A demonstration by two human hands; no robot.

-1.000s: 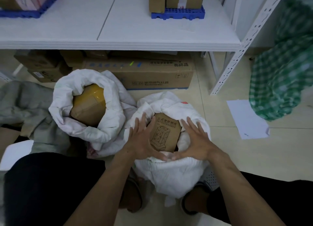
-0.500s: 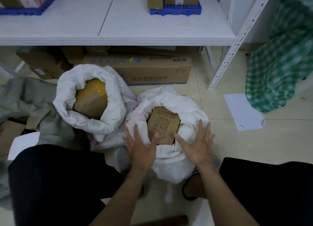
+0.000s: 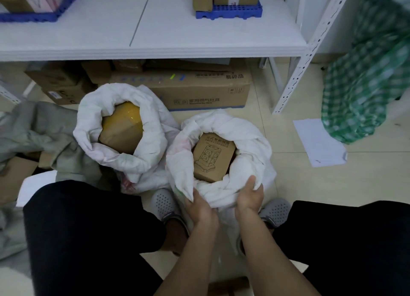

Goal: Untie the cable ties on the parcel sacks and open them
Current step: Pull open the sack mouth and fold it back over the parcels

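Head view: left hand [image 3: 200, 207] and right hand [image 3: 250, 195] each grip the rolled near rim of the right sack [image 3: 250, 140], on the floor between the feet. Its printed carton [image 3: 213, 160] is exposed. No cable tie visible. Step: finishing opening. Next: roll the rim lower, evenly.

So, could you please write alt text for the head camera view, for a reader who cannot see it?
Both hands, left hand and right hand, grip the near rim of an open white sack holding a printed cardboard box. Beside it stands a second open white sack with a yellow-taped parcel.
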